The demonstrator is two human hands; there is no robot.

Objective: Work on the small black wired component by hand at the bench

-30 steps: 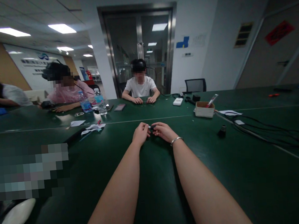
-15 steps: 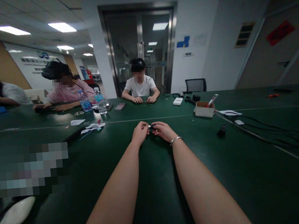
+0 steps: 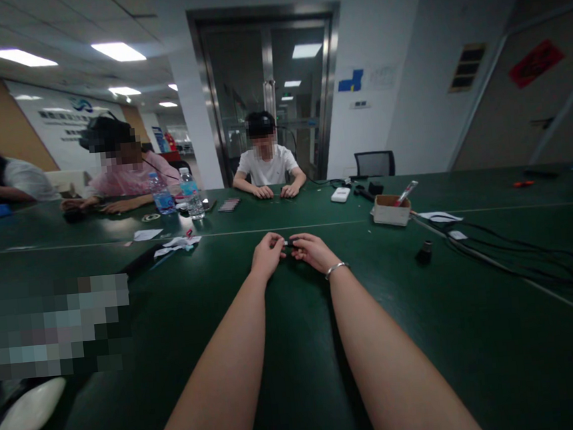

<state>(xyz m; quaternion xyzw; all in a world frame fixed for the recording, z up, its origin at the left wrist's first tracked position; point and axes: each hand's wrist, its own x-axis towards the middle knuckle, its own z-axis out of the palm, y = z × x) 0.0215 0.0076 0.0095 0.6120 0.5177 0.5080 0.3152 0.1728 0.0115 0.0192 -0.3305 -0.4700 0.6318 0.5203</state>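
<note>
Both arms reach out over the green table (image 3: 298, 348), and the hands meet near its middle seam. My left hand (image 3: 268, 255) is closed in a pinch at the light, metallic-looking end of a small dark object (image 3: 290, 243). My right hand (image 3: 312, 251), with a silver bangle at the wrist, pinches the dark end of the same object. The object is too small to identify, and the fingers hide part of it.
Across the table a person (image 3: 266, 160) rests both hands on it. Two bottles (image 3: 192, 195) and papers (image 3: 176, 245) lie to the left. On the right are an open box (image 3: 391, 211), a dark object (image 3: 425, 252) and black cables (image 3: 521, 255). A white mouse-like object (image 3: 28, 415) sits lower left.
The hands and the small object hold nearly the same pose. The person across the table has tilted their head slightly to the left.
</note>
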